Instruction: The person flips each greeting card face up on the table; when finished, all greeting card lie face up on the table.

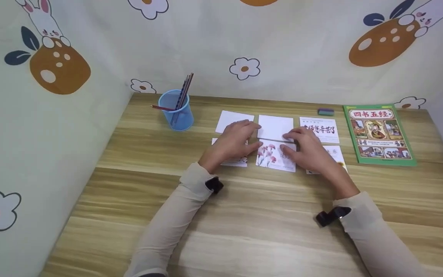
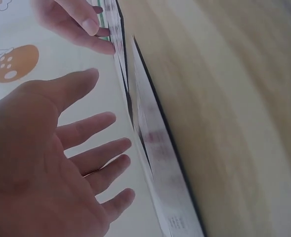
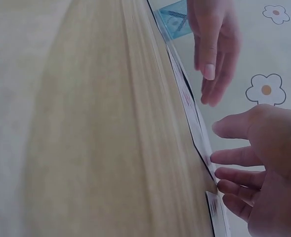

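Several square cards lie on the table in two rows of three. My left hand [image 1: 233, 140] is over the left cards, its fingers spread and reaching towards the blank white card [image 1: 275, 126] in the middle of the back row. My right hand [image 1: 309, 151] has its fingertips at the right side of that card and over the flower-printed card [image 1: 268, 156] in front of it; whether they press on the cards I cannot tell. In the left wrist view the left fingers [image 2: 103, 158] are extended with nothing between them. Loosely bent right fingers [image 3: 239, 177] show in the right wrist view.
To the right are a lettered card [image 1: 319, 130], a partly covered card [image 1: 335, 154] and a green-edged book [image 1: 379, 134]. A small eraser-like block [image 1: 325, 112] lies behind. A blue mesh cup [image 1: 177, 115] with pencils stands at the back left, before the patterned cloth [image 1: 206, 46].
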Demonstrator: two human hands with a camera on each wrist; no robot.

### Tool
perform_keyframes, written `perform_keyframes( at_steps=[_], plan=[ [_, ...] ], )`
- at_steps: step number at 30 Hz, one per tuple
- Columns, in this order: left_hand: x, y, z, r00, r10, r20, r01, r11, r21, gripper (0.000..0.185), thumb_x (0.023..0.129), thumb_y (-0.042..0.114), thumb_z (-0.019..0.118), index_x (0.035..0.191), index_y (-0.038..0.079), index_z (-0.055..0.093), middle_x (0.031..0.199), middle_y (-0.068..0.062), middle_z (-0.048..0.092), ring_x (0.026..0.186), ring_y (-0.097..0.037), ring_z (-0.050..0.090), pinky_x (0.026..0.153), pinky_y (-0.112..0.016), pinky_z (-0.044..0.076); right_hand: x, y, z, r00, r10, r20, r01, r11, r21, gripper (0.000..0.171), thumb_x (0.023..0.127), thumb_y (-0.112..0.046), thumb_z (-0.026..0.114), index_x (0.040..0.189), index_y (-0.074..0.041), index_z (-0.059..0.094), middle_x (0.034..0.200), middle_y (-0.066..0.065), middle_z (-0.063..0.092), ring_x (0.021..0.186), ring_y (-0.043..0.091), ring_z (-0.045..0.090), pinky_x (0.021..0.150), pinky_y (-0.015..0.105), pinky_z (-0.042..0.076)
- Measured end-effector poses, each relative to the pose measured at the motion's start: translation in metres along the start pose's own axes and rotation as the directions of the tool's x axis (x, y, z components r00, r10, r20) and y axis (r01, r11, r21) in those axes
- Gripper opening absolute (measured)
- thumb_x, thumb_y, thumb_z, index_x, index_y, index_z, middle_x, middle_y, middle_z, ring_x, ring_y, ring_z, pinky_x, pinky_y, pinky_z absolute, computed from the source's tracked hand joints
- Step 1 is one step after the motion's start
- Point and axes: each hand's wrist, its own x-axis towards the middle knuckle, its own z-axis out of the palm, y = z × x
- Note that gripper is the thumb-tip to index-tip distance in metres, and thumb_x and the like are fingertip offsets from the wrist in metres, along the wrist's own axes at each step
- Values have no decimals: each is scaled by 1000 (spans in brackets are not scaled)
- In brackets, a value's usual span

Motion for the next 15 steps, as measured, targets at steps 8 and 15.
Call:
perform_keyframes(
  at_steps=[8, 15],
  plan=[
    [3, 9, 4, 997, 68, 23, -64, 990, -127, 57, 99, 41, 62, 147, 13, 49, 151, -4, 52, 145, -22, 42, 122, -37, 32, -1, 1, 1, 1000, -15, -5, 15, 1000, 8, 43, 94, -29, 70, 128, -3, 67, 133, 20, 56, 123, 37, 50, 106, 55, 41],
    [7, 11, 1, 983, 81, -165, -137, 922, -362, 39, 99, 25, 64, 135, 13, 59, 135, -4, 59, 124, -17, 61, 110, -34, 47, -1, 1, 3, 999, -31, -18, 31, 999, 26, 44, 92, -27, 72, 128, -4, 65, 133, 18, 56, 123, 35, 49, 108, 54, 40]
  ],
)
